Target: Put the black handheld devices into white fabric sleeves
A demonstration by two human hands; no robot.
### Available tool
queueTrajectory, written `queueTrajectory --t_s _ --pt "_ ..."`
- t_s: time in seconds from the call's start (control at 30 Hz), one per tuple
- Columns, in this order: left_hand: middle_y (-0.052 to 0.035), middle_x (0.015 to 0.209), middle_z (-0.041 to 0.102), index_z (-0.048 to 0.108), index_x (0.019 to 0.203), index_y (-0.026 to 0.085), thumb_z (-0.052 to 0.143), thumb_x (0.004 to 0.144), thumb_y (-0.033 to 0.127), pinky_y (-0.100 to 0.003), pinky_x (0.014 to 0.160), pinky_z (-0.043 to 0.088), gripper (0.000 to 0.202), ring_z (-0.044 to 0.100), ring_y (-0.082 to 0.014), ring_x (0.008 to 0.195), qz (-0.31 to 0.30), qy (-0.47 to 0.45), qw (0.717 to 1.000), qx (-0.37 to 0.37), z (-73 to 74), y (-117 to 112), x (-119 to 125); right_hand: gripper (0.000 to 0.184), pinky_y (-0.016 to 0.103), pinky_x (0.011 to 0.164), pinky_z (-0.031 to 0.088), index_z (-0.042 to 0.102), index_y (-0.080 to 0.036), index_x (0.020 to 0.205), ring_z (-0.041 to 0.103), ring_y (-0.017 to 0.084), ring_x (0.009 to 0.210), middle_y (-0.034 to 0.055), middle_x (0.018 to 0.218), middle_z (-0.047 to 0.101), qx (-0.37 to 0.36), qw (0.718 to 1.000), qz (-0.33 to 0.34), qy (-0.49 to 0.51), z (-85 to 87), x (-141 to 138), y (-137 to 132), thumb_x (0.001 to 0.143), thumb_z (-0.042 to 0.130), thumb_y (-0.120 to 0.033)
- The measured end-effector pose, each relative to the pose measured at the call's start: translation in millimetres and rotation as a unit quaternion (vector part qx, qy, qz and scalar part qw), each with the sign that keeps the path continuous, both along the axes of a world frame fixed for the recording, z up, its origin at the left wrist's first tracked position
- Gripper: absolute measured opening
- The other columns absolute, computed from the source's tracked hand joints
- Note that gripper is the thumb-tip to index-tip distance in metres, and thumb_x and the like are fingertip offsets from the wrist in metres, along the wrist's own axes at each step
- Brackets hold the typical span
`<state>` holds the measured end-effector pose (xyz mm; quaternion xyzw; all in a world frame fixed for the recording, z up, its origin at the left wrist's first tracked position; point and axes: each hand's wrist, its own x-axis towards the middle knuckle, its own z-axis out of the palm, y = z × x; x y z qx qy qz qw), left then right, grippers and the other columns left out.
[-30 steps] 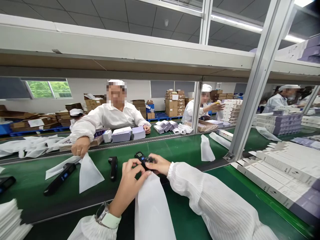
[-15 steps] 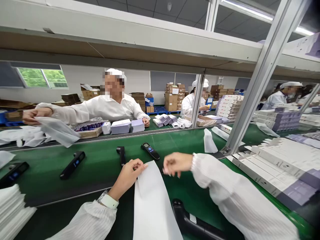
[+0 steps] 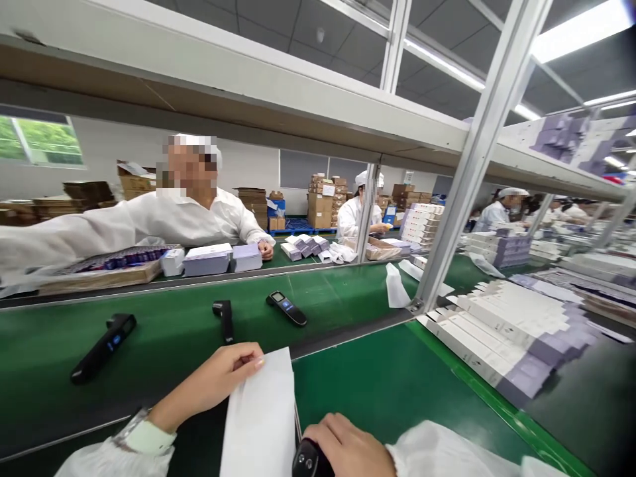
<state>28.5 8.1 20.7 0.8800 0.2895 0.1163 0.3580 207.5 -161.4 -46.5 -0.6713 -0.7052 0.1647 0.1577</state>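
My left hand pinches the top corner of a long white pouch between thumb and fingers. The pouch hangs flat down toward the lower edge of the view. Just right of it, my right hand is closed around a black handheld device; its rounded end, with two small round spots, pokes out near the pouch. My palm and the lower frame edge hide the rest of the device. Beyond my left hand, similar black devices lie on the green belt: one upright-looking, and one with a small screen.
Another black device lies left on the belt. White and lilac boxes are stacked at right, beside a slanted metal post. A shelf crosses overhead. A co-worker in white faces me across the belt.
My right hand has come down from beside the pouch's top and taken hold of the black device. The view has turned right. The co-worker's outstretched hand has left the frame.
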Motion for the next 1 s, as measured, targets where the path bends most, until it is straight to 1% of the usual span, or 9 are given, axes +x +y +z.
queueTrajectory --t_s 0.13,0.3,0.37,0.5,0.63,0.73,0.87,0.93,1.0 --pt "0.0005 0.076 0.046 0.05 0.073 0.021 0.03 0.082 0.039 -0.02 0.064 0.034 0.028 0.044 -0.0137 0.071 -0.05 0.005 0.995 0.089 21.8 -16 6 0.046 0.023 0.054 0.04 0.039 -0.025 0.095 0.05 0.013 0.062 -0.002 0.074 0.049 0.053 0.953 -0.036 0.294 36.3 21 16 0.056 0.064 -0.03" --pt "0.0014 0.072 0.047 0.053 0.071 0.023 0.035 0.083 0.034 -0.019 0.061 0.034 0.024 0.044 -0.0131 0.068 -0.114 0.016 0.972 0.206 37.1 -42 24 0.047 0.027 0.061 0.046 0.024 -0.029 0.107 0.053 0.012 0.068 -0.0005 0.083 0.044 0.319 0.758 -0.087 0.563 117.1 44 60 0.071 0.053 -0.031" --pt "0.0016 0.071 0.047 0.053 0.07 0.024 0.035 0.083 0.034 -0.02 0.059 0.033 0.024 0.044 -0.0128 0.067 -0.116 0.021 0.967 0.226 38.2 -46 28 0.045 0.028 0.062 0.047 0.025 -0.029 0.105 0.053 0.012 0.068 -0.0003 0.085 0.043 0.372 0.72 -0.056 0.583 136.0 39 74 0.07 0.054 -0.031" --pt "0.0012 0.073 0.048 0.051 0.072 0.024 0.033 0.083 0.037 -0.021 0.062 0.034 0.025 0.044 -0.0138 0.072 -0.091 0.025 0.972 0.214 39.2 -45 30 0.042 0.026 0.059 0.047 0.029 -0.027 0.101 0.052 0.011 0.064 -0.0015 0.079 0.045 0.351 0.733 -0.019 0.583 136.7 20 91 0.069 0.056 -0.032" --pt "0.0012 0.068 0.048 0.051 0.066 0.021 0.04 0.078 0.043 -0.021 0.058 0.035 0.027 0.044 -0.0134 0.066 0.004 -0.042 0.984 0.174 45.8 -43 30 0.037 0.024 0.06 0.043 0.04 -0.022 0.092 0.05 0.009 0.063 -0.002 0.075 0.046 0.256 0.791 0.031 0.555 115.3 15 102 0.065 0.058 -0.041" --pt "0.0007 0.061 0.045 0.051 0.061 0.019 0.045 0.073 0.047 -0.021 0.048 0.031 0.031 0.041 -0.0127 0.057 0.082 -0.109 0.981 0.137 50.2 -41 33 0.043 0.023 0.063 0.04 0.051 -0.014 0.078 0.046 0.008 0.063 -0.0013 0.068 0.047 0.084 0.84 0.137 0.518 95.5 19 104 0.061 0.054 -0.054" --pt "-0.0004 0.066 0.047 0.053 0.064 0.019 0.044 0.074 0.047 -0.022 0.051 0.034 0.031 0.042 -0.0129 0.059 0.09 -0.137 0.984 0.072 47.6 -34 34 0.051 0.024 0.059 0.038 0.054 -0.01 0.07 0.046 0.009 0.058 -0.0011 0.062 0.048 -0.144 0.817 0.254 0.496 70.8 21 101 0.047 0.063 -0.055" --pt "-0.0019 0.08 0.049 0.054 0.075 0.021 0.046 0.073 0.046 -0.023 0.057 0.037 0.026 0.045 -0.0143 0.067 0.088 -0.147 0.982 0.076 42.9 -28 31 0.047 0.024 0.056 0.038 0.053 -0.01 0.062 0.046 0.01 0.054 -0.0007 0.056 0.047 -0.129 0.832 0.218 0.494 69.1 27 106 0.047 0.063 -0.054" --pt "-0.0037 0.095 0.047 0.049 0.095 0.025 0.046 0.073 0.045 -0.024 0.061 0.038 0.03 0.046 -0.0165 0.078 0.101 -0.138 0.981 0.091 36.6 -20 25 0.049 0.025 0.053 0.038 0.051 -0.011 0.061 0.046 0.011 0.051 0.0004 0.054 0.048 -0.012 0.846 0.111 0.521 79.0 46 118 0.054 0.055 -0.06"
